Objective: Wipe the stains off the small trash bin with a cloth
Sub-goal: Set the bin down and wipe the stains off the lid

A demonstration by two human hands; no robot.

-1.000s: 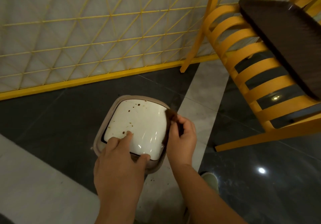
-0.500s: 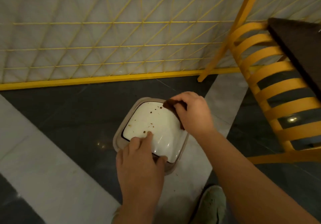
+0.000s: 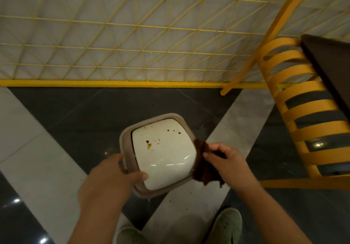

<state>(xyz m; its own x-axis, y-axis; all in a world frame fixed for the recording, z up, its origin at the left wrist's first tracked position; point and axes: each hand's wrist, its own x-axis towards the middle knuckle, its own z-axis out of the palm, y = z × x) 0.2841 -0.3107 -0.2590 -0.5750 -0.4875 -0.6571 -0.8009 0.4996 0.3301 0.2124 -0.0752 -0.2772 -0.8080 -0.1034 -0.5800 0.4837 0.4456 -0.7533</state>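
Wiping looks underway but unfinished: brown stains [image 3: 148, 144] dot the white lid of the small trash bin [image 3: 161, 156] on the floor, braced at its near-left rim by the left hand [image 3: 111, 177]. The right hand [image 3: 225, 160] pinches a brown cloth [image 3: 203, 166] against the bin's right edge; next it likely sweeps left over the spots. Bin walls are hidden beneath the lid.

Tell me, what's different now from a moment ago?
The right hand drew the brown cloth from the lid's far corner back to the bin's right edge. The left hand shifted from resting on the lid to gripping the near-left rim of the trash bin. Stains remain on the lid.
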